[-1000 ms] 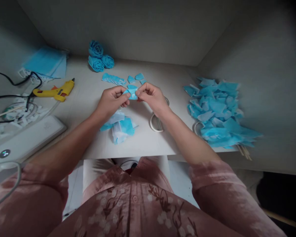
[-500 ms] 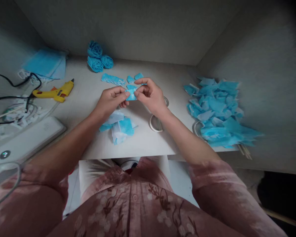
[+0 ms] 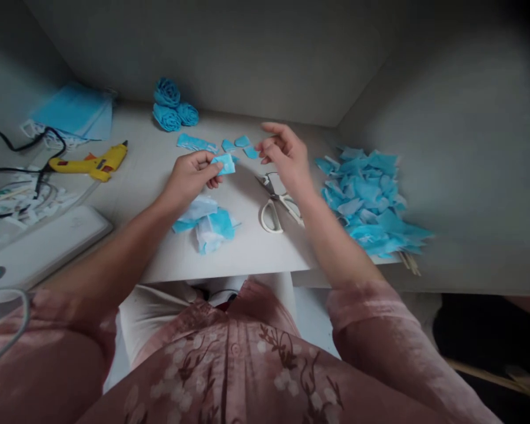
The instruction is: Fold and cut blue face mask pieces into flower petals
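Observation:
Between thumb and fingers, my left hand (image 3: 194, 175) pinches a small light-blue piece of mask fabric (image 3: 227, 163) above the table. My right hand (image 3: 287, 154) hovers over the scissors with fingers bent and apart, and nothing shows in its grasp. Close to its fingertips lie several small cut blue pieces (image 3: 242, 141). White-handled scissors (image 3: 271, 215) rest below it, partly covered by the hand and wrist. A strip of overlapping blue pieces (image 3: 196, 143) lies just behind my left hand. Blue and white scraps (image 3: 214, 228) sit nearer to me.
Three blue fabric roses (image 3: 166, 118) stand at the back. Left are a stack of blue masks (image 3: 73, 112), a yellow glue gun (image 3: 108, 162), cables and a white power strip-like box (image 3: 48, 247). A heap of blue scraps (image 3: 366, 194) and some wooden sticks (image 3: 410, 263) lie right.
My right hand has let go of the blue piece and moved right, uncovering more of the scissors. The piece stays in my left hand. The view has shifted slightly right.

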### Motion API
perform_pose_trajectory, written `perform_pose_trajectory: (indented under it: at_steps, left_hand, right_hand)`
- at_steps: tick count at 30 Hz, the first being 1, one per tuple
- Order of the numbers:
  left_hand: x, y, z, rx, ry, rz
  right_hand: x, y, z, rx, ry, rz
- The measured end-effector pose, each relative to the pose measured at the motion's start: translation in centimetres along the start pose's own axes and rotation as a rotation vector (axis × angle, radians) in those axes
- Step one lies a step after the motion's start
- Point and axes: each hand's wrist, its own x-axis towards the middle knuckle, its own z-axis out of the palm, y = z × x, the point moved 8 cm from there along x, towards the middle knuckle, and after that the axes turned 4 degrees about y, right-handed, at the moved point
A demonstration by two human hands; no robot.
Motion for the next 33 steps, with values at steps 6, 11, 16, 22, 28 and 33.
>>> perform_pose_trajectory:
  at_steps: [6,11,16,22,28,33]
  left_hand:
    - [0.0,0.5,-0.3,-0.036,0.022,0.029]
    - [0.1,0.9,-0.6,-0.048,0.044,0.034]
    - [0.1,1.1,-0.7,-0.061,0.054,0.034]
    - [0.2,0.7,-0.7,-0.059,0.050,0.041]
    - [0.3,0.3,-0.6,-0.076,0.018,0.060]
    - [0.1,0.6,-0.7,-0.069,0.033,0.031]
  right_hand:
    - [-1.2,1.8,-4.2,-0.177,-0.055,0.144]
    - [-3.6,2.8,-5.2,-0.614,-0.078,0.167]
    - [-3.8,2.0,-2.8,-0.853,-0.240,0.118]
    - [-1.8,3.1,-0.5,-1.002,-0.469,0.081]
    - [-0.4,4.3,0.6,-0.933,-0.705,0.001]
    - [0.4,4.6,-0.8,-0.698,-0.525,0.100]
